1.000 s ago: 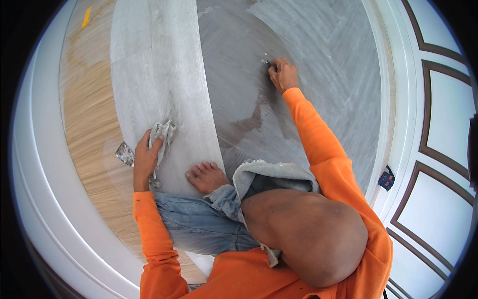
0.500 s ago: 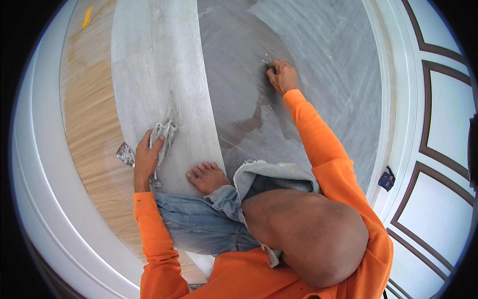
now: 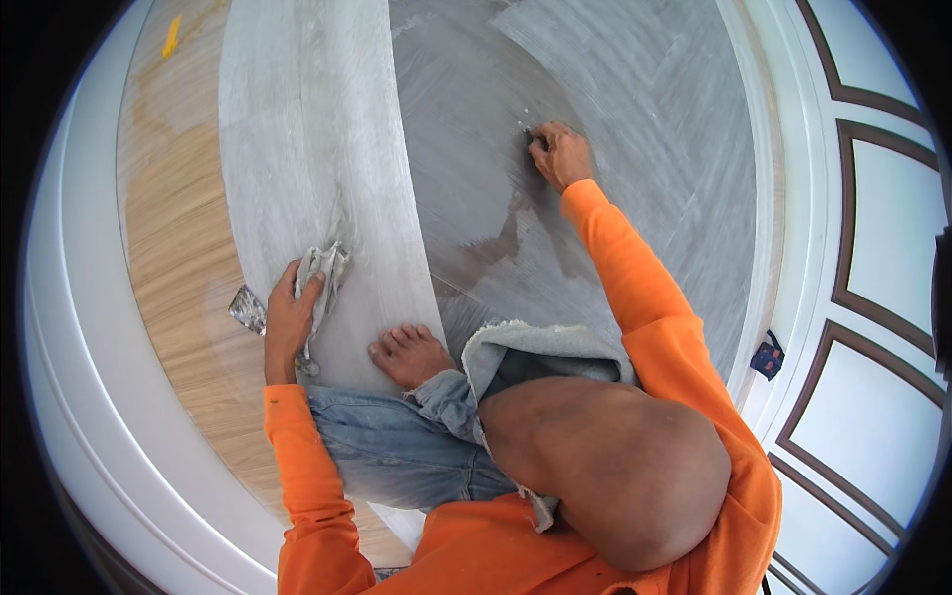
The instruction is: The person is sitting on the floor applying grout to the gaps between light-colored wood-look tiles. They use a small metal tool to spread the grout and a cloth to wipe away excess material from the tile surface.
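Observation:
My left hand (image 3: 288, 319) is closed around a crumpled grey-white rag (image 3: 323, 281), which rests on a pale grey wood-grain plank (image 3: 307, 129). Beside that hand, to its left, sticks out a smeared metal blade (image 3: 247, 309), like a scraper's; its handle, if any, is hidden. Farther ahead, my right hand (image 3: 561, 157) pinches something small and dark against the darker grey floor (image 3: 456, 119). I cannot make out what it is. Tiny white flecks lie just beyond those fingertips. A darker, wet-looking smear spreads around them.
My bare foot (image 3: 411, 355) stands on the pale plank near its right edge. Tan wood-grain flooring (image 3: 183, 238) runs along the left, with a yellow strip (image 3: 172, 36) at its far end. A small dark blue tape measure-like object (image 3: 768, 355) sits by the panelled white wall (image 3: 888, 218).
The right hand has shifted very slightly, still pinching at the same spot. The left hand and rag look unmoved; the whole view has drifted a little.

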`<state>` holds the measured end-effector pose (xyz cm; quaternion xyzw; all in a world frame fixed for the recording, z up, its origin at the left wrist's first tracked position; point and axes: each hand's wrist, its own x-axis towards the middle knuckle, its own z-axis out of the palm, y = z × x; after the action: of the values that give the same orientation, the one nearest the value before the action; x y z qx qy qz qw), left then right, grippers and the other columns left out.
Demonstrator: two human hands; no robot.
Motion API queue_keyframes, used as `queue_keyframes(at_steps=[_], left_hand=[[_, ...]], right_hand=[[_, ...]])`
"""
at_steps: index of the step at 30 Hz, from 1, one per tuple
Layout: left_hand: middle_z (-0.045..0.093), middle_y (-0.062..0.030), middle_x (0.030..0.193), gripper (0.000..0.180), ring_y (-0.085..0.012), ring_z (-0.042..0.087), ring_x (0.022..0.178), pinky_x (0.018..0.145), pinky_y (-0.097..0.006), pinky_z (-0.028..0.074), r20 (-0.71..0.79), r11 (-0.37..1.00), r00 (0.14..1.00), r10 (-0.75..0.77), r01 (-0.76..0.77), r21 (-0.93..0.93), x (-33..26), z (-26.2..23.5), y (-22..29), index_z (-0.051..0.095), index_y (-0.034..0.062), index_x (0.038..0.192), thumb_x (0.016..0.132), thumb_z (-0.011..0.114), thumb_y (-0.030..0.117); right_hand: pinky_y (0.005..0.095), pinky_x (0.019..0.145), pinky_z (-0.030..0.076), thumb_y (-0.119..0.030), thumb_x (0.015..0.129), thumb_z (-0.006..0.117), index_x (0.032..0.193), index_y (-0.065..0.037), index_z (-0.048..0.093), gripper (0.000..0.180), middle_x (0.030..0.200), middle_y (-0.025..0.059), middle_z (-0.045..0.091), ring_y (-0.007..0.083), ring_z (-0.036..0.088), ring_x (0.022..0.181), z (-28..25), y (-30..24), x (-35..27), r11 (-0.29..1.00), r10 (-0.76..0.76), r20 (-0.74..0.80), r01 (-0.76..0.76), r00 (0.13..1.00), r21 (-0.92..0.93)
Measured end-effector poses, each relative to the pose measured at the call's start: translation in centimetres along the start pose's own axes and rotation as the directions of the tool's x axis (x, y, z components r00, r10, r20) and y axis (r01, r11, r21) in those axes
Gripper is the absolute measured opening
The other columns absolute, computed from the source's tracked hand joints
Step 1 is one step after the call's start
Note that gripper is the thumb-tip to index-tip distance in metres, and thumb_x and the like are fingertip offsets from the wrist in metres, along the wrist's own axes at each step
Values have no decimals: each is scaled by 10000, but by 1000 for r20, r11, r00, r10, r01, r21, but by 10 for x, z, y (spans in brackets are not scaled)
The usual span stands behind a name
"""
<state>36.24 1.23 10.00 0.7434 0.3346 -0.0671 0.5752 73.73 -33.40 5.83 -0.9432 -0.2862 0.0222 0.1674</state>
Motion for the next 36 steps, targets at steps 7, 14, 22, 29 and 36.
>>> queue_keyframes(at_steps=[7, 14, 22, 29, 36], left_hand=[[764, -170, 1156, 434, -237, 692, 1069, 969, -363, 515, -12, 1000, 1000, -7, 7, 9, -2, -1, 1, 667, -24, 1337, 1029, 672, 281], [762, -155, 1120, 422, -219, 683, 1028, 945, -352, 519, -10, 1000, 1000, -11, 12, 3, 0, 0, -1, 673, -20, 1325, 1030, 671, 281], [765, -160, 1122, 429, -219, 687, 1019, 932, -348, 524, -1, 1000, 1000, -10, 10, -8, 1, -2, -7, 670, -19, 1335, 1034, 660, 286], [763, -169, 1155, 451, -231, 690, 1055, 955, -349, 520, -12, 1000, 1000, -8, 8, 25, 1, -1, -9, 663, -30, 1341, 1033, 670, 299], [755, -180, 1186, 458, -260, 690, 1081, 986, -362, 510, -19, 1000, 1000, 6, -6, 19, 1, -1, -9, 662, -42, 1335, 1033, 663, 302]], right_hand=[[481, 868, 573, -185, 906, 693, 1071, -55, 777, 226, 1069, 174, 752, 392, 721, 963, 2, -8, -2, 1000, 12, 41, -11, 999, -18], [485, 884, 570, -196, 907, 680, 1085, -77, 786, 238, 1083, 188, 754, 389, 727, 976, 6, -7, -5, 1000, 12, 36, -12, 999, -19], [496, 893, 562, -198, 903, 683, 1089, -66, 783, 249, 1079, 191, 754, 406, 724, 974, 4, -9, 0, 1000, 16, 35, -16, 999, 18], [493, 938, 550, -201, 914, 685, 1098, -65, 785, 250, 1104, 176, 758, 406, 715, 1033, 5, -22, -8, 999, 35, 101, -37, 994, 12], [486, 902, 560, -192, 926, 672, 1077, -65, 782, 227, 1125, 170, 754, 396, 718, 1008, 10, -18, 12, 1000, 11, 0, -11, 1000, -4]])
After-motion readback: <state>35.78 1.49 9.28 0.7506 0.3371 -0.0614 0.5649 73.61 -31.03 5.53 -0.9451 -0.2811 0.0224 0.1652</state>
